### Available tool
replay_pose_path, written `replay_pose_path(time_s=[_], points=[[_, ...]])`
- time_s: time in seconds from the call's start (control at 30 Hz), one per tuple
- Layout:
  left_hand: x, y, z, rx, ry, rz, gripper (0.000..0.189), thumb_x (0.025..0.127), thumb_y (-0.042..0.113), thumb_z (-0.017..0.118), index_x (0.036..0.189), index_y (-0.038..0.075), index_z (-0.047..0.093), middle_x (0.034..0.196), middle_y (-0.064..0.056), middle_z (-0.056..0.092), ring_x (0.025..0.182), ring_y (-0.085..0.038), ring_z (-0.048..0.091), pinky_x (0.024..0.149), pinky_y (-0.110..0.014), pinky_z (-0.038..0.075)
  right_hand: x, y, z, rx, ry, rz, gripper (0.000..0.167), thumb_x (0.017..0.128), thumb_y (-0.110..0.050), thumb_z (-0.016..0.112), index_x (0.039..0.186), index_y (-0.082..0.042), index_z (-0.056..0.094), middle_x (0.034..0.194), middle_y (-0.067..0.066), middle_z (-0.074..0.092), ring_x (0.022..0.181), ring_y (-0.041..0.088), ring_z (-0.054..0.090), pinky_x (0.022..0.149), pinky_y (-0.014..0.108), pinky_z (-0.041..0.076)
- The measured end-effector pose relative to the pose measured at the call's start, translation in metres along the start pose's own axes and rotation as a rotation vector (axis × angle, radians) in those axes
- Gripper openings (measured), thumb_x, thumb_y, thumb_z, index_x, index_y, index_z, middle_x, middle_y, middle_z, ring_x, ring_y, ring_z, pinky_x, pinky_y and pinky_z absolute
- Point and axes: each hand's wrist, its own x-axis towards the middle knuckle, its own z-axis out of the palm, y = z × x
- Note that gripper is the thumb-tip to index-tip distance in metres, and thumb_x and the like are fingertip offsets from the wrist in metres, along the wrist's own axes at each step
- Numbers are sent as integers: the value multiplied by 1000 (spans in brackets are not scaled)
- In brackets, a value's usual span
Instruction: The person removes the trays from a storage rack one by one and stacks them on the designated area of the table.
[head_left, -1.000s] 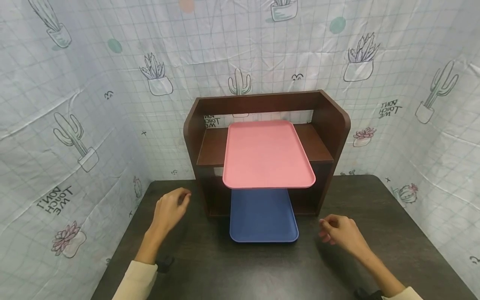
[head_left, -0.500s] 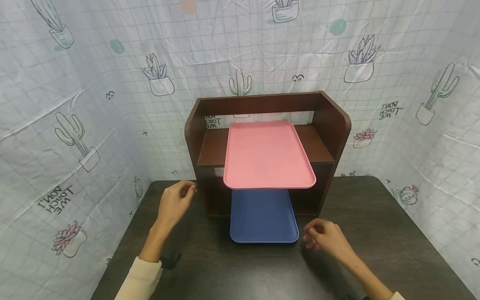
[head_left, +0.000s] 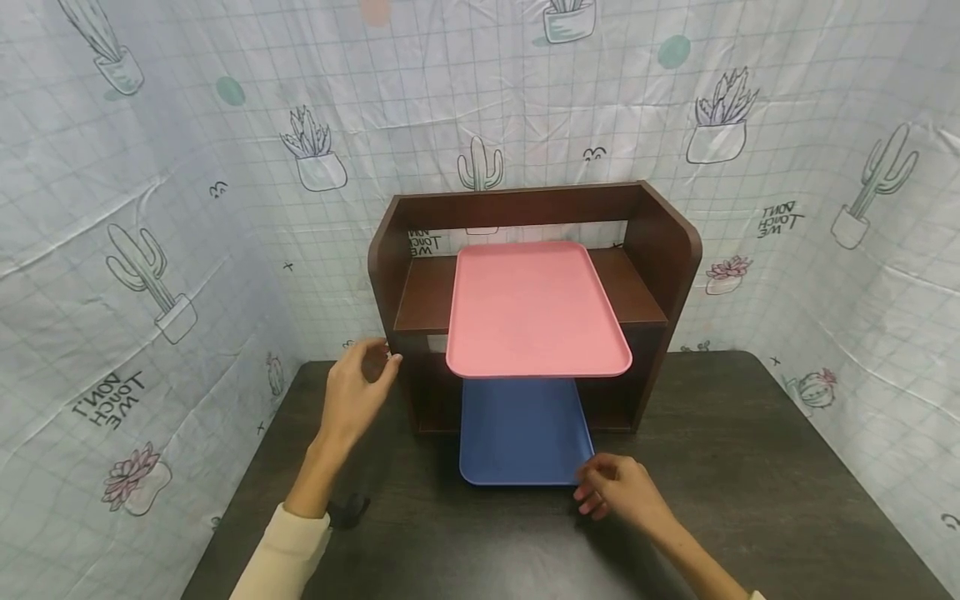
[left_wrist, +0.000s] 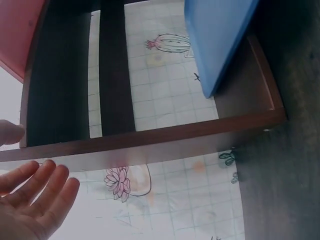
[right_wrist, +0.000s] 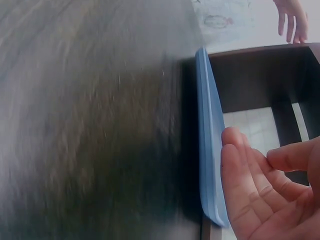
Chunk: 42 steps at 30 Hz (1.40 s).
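A pink tray (head_left: pixel 538 308) sits on the upper shelf of a dark brown two-tier rack (head_left: pixel 660 250), jutting out over its front. Below it, a blue tray (head_left: pixel 525 433) extends from the lower level. My left hand (head_left: pixel 354 396) is at the rack's left side panel (left_wrist: pixel 150 142), thumb by the front edge and fingers spread along the outer face. Loosely bent, the fingers of my right hand (head_left: pixel 618 492) overlap the blue tray's front right corner; the right wrist view has them beside the tray's rim (right_wrist: pixel 207 140), with nothing held.
The rack stands at the back of a dark wooden table (head_left: pixel 480 542). White cloth (head_left: pixel 360 67) printed with cacti and grid lines hangs behind and on both sides. A black strap (head_left: pixel 348 510) shows beside the left wrist.
My left hand has moved up and right to the rack's side panel, its thumb and fingers parting. The right hand has come left to the blue tray's corner. Both trays stay in place.
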Motion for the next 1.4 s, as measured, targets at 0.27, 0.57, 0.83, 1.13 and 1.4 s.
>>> replay_pose_path(time_s=[0.27, 0.57, 0.83, 1.13, 1.4], points=[[8, 9, 3, -102, 38, -48, 42, 100, 21, 77, 132, -3, 64, 125, -20, 69, 116, -38, 70, 93, -47, 65, 1, 3, 21, 106, -59, 48, 31, 107, -10, 57, 116, 19, 66, 91, 20, 79, 77, 32, 80, 65, 38, 67], [18, 16, 9, -136, 40, -109, 58, 99, 27, 78, 146, -2, 58, 139, -23, 65, 125, -42, 68, 98, -55, 62, 4, 11, 40, 269, -137, 72, 33, 104, -4, 55, 119, 26, 60, 100, 29, 77, 85, 30, 81, 75, 38, 68], [25, 18, 13, -165, 20, -123, 62, 100, 34, 78, 149, 2, 57, 144, -19, 64, 134, -38, 64, 107, -52, 59, 0, 14, 53, 385, -118, 144, 37, 106, -7, 56, 124, 26, 55, 104, 28, 78, 89, 25, 81, 79, 34, 68], [29, 17, 19, -219, 7, -145, 64, 100, 38, 77, 149, 3, 55, 144, -19, 64, 136, -39, 63, 114, -54, 54, 0, 20, 60, 562, -158, 180, 37, 109, -10, 50, 127, 22, 47, 121, 33, 73, 107, 28, 78, 95, 39, 65], [30, 17, 21, -226, -4, -163, 66, 99, 40, 78, 149, 3, 53, 142, -20, 65, 136, -40, 63, 113, -55, 54, 4, 22, 71, 766, -80, 253, 22, 109, -6, 48, 120, 13, 51, 128, 36, 69, 110, 27, 76, 103, 41, 61]])
